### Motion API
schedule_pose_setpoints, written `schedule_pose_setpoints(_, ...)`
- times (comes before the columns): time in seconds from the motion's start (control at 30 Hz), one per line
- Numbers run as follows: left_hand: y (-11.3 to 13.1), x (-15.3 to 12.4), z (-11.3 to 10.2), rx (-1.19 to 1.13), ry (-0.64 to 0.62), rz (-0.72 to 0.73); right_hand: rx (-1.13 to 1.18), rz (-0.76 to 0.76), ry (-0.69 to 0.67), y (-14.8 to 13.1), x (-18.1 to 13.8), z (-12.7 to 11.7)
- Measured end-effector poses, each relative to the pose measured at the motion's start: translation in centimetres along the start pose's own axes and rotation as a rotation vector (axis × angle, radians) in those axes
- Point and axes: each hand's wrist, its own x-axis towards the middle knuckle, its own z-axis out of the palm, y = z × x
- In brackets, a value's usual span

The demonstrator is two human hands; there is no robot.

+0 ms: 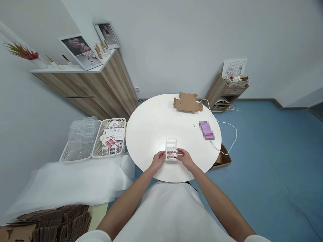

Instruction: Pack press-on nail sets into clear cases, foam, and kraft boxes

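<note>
A small clear plastic case (171, 158) rests on the round white table (143, 134) near its front edge. Its lid stands open towards the far side, and two rows of patterned press-on nails show inside. The fingers of my left hand (158, 160) close on the case's left side. On the opposite side, my right hand (186, 158) grips the right edge. Some fingertips are too small to make out.
An unfolded cardboard box (188, 102) lies at the table's back, with a blurred purple phone (207, 130) and its white cable on the right. Left of the table are a basket of nail cards (111, 137), a basket of clear plastic packaging (82, 139) and white sheets (83, 179).
</note>
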Motion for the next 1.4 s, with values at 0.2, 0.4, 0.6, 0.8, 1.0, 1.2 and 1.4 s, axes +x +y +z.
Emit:
schedule_pose_setpoints(0.2, 0.9, -0.9, -1.4, -0.211, -0.199, -0.080, 0.073, 0.021, -0.095, -0.7, -1.4, 0.1)
schedule_pose_setpoints(0.4, 1.1, -1.6, -1.6, -0.239, -0.278, -0.084, 0.081, 0.050, -0.111, -0.9, -2.8, -0.1)
schedule_pose_setpoints(0.6, 2.0, -1.9, -1.4, -0.249, -0.341, -0.096, 0.141, 0.097, -0.054, -2.4, -1.8, -0.7)
schedule_pose_setpoints(0.8, 2.7, -1.9, -1.4, -0.244, -0.352, -0.114, 0.051, 0.060, -0.075, -4.2, -0.6, -1.5)
schedule_pose_setpoints(1.0, 2.8, -1.6, -1.0, -0.258, -0.346, -0.130, -0.012, 0.003, -0.074, -5.0, -0.1, -1.9)
schedule_pose_setpoints(1.2, 2.8, -1.6, -0.5, -0.301, -0.343, -0.134, 0.113, 0.022, -0.128, -5.1, -1.0, -1.2)
schedule_pose_setpoints(1.4, 3.1, -1.6, -0.2, -0.327, -0.322, -0.140, 0.223, 0.049, -0.153, -4.4, -1.9, -0.9)
